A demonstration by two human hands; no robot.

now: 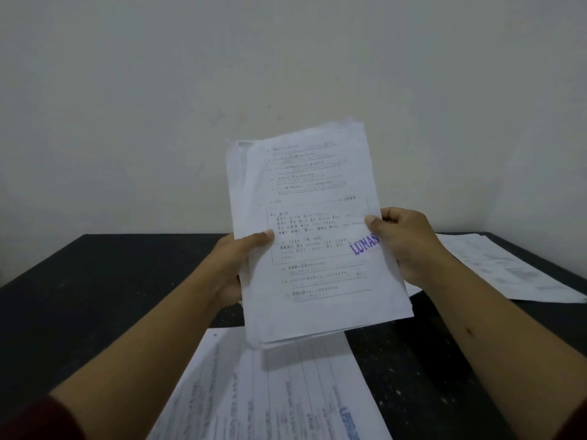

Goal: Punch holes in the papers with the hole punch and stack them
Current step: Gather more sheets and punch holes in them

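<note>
Both hands hold a sheaf of papers (311, 236) upright in the air above the dark counter (95, 281), printed side facing the person. The left hand (235, 265) is closed on its left edge, thumb across the front; the right hand (409, 246) is closed on the right edge beside a purple stamp. 1 printed sheet (286, 392) lies flat near, another pile (508, 268) far right

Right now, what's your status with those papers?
Left hand and right hand gripping paper stack, raised above table. Hole punch unseen. Loose sheets lie below.
</note>
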